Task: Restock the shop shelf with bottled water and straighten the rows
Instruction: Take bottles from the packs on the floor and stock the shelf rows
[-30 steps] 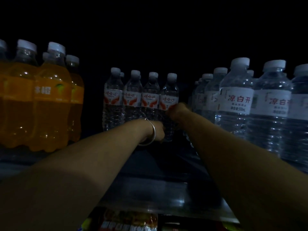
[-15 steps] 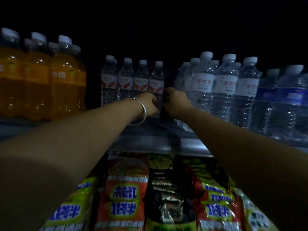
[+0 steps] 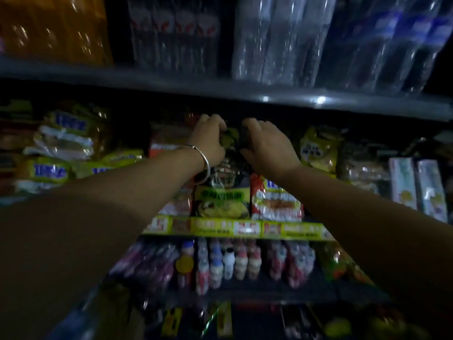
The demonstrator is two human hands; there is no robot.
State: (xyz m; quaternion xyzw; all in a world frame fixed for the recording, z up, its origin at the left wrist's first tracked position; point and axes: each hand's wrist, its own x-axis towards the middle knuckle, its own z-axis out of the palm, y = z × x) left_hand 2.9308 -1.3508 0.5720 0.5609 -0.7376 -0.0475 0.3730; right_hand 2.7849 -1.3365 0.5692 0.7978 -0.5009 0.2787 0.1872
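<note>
Now both hands are working one shelf lower: left hand (image 3: 210, 138) and right hand (image 3: 266, 143) are gripping a dark packet (image 3: 231, 139), while the water bottles (image 3: 277, 38) are standing untouched above, suggesting a detour.

**Colours along the dim shop shelves**

The top grey metal shelf (image 3: 220, 90) carries orange drink bottles (image 3: 56, 28), clear plastic water bottles with red-and-white labels (image 3: 176, 28), clear plastic water bottles with pale labels (image 3: 277, 38) and clear bottles with blue labels (image 3: 402, 33). Below lie yellow snack packets with blue lettering (image 3: 49, 171), a green-and-yellow noodle packet (image 3: 221, 202) and a red-and-white noodle packet (image 3: 277, 202). A yellow-green price strip with red patches (image 3: 235, 228) edges that shelf. Underneath stand small white bottles with what look like red and blue labels (image 3: 235, 261), blurred. A silver bangle (image 3: 204, 163) circles the left wrist.
</note>
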